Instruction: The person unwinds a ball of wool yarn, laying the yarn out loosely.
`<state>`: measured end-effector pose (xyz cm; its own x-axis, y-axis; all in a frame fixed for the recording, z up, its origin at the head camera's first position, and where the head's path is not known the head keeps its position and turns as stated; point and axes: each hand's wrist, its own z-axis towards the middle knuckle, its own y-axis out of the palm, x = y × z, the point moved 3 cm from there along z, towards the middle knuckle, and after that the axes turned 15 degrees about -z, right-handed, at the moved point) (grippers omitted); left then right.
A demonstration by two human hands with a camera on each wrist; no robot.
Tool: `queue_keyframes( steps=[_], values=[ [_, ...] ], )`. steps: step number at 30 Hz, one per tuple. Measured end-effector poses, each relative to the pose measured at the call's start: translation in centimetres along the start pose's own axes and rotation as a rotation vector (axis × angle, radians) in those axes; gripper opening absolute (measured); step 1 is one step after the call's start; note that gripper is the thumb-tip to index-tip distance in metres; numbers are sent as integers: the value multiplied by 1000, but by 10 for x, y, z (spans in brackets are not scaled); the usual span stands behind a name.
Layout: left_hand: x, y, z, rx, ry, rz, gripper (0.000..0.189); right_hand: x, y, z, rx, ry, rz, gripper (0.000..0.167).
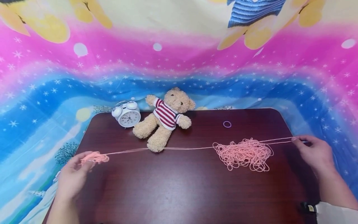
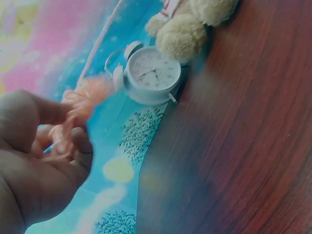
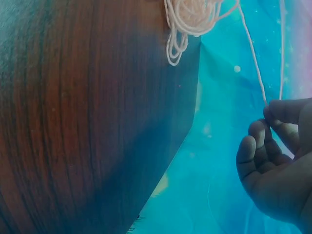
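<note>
A small bunch of pink yarn (image 1: 96,157) is held in my left hand (image 1: 74,177), whose fingers curl round it in the left wrist view. From that bunch a strand (image 1: 195,148) stretches across the table to the right. A loose, looped heap of the same yarn (image 1: 243,154) lies at the right of the table. My right hand (image 1: 316,152) pinches the yarn beyond the heap, and two lengths run from its fingertips (image 3: 268,111) back toward the heap. Both hands are far apart, one near each side of the table.
A white twin-bell alarm clock (image 1: 128,115) stands at the back left of the dark wooden table (image 1: 179,193). Beside it a teddy bear (image 1: 167,116) in a striped sweater leans back. A purple ring (image 1: 227,124) lies behind the heap. Printed cloth (image 1: 179,62) surrounds the table.
</note>
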<state>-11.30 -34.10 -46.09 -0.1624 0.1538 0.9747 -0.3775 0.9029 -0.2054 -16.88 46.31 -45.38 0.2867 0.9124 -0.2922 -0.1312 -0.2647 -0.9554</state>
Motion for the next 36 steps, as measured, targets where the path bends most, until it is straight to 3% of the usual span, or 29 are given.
queue_keyframes(
  steps=[4,6,9,13,16,23,29,36],
  values=[
    [0,-8,3,248,-70,-432,21,3,0,-2,-13,30,8,54],
    [2,-7,3,289,-64,-538,21,1,2,-4,-2,21,8,52],
    [5,2,0,236,-28,-637,21,-8,8,-7,22,-43,12,45],
    [13,18,-7,88,50,-749,21,-31,16,-15,41,-195,17,30],
    [19,31,-11,-1,101,-788,21,-52,17,-22,66,-309,18,19],
    [27,56,-17,-67,104,-774,20,-87,10,-35,204,-491,-77,17],
    [31,72,-20,-127,107,-772,21,-105,1,-40,179,-534,-97,20],
    [37,93,-28,-184,88,-733,23,-126,-4,-47,120,-543,1,30]
  ],
)
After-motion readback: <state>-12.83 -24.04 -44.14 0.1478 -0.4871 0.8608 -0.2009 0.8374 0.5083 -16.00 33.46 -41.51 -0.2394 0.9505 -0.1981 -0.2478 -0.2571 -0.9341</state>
